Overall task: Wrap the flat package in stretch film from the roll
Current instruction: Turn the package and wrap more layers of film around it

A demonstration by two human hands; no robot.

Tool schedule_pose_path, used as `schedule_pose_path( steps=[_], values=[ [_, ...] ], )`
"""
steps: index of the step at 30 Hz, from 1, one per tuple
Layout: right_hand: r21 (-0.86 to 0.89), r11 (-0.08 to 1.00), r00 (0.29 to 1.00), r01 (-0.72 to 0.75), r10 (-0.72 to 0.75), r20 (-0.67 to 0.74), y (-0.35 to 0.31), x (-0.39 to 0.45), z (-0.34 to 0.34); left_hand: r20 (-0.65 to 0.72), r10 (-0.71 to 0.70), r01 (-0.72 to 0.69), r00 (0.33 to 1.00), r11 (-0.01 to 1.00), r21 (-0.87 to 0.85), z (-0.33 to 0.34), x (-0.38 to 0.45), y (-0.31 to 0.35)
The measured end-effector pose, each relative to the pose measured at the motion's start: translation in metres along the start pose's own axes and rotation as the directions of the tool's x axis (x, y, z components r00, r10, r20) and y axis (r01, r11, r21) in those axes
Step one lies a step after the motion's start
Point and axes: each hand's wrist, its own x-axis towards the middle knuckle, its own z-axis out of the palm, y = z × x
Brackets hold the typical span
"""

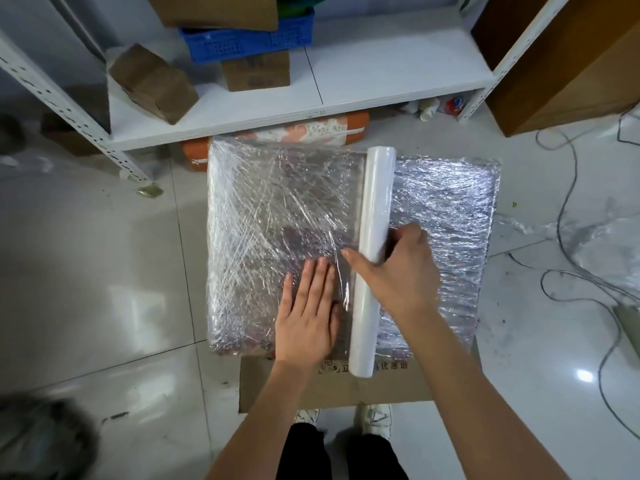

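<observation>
L hand (306, 317) lies flat, fingers straight, pressing film (277, 216) onto the package (446, 209), which sits on the floor atop a cardboard sheet (332, 386). Printing on the cardboard is too small to read. R hand (398, 268) curls round the roll (375, 237), thumb over its left side; roll lies across pkg, just right of L hand.

White roll (375, 244), blue crate (249, 41), orange floral cushion (304, 131)

You're standing on glossy white floor tiles (104, 271); a flattened cardboard sheet (346, 386) lies on them, the flat package (446, 209) on its far part; loose cables (571, 265) trail right of that cardboard; a metal shelf unit (381, 88) stands beyond it.
</observation>
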Motion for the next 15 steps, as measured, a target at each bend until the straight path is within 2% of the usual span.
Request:
schedule_pose_path(
  steps=[4, 7, 9, 12, 13, 15],
  values=[
    [-0.001, 1.000, 0.999, 0.030, -0.030, -0.014, 0.017, -0.005, -0.009, -0.014, -0.012, 0.012, 1.000, 1.000, 0.003, -0.001, -0.003, 0.001],
    [0.146, 0.989, 0.998, -0.004, -0.005, 0.062, 0.026, -0.013, -0.015, -0.002, -0.008, 0.008, 1.000, 1.000, -0.030, -0.004, -0.008, 0.001],
    [0.270, 0.961, 0.995, -0.052, 0.026, 0.099, 0.029, -0.018, -0.016, 0.026, 0.002, 0.000, 1.000, 0.994, -0.106, -0.011, -0.008, -0.001],
    [0.379, 0.922, 0.991, -0.080, 0.031, 0.133, 0.032, -0.022, -0.014, 0.079, -0.013, 0.038, 0.997, 0.950, -0.311, -0.029, -0.010, -0.004],
    [0.409, 0.908, 0.988, -0.093, 0.033, 0.151, 0.033, -0.023, -0.014, 0.078, -0.026, 0.051, 0.997, 0.943, -0.328, -0.037, -0.010, -0.003],
    [0.434, 0.894, 0.981, -0.110, 0.027, 0.192, 0.035, -0.022, -0.017, 0.021, -0.045, 0.049, 0.999, 0.976, -0.213, -0.051, -0.001, 0.003]
  ],
)
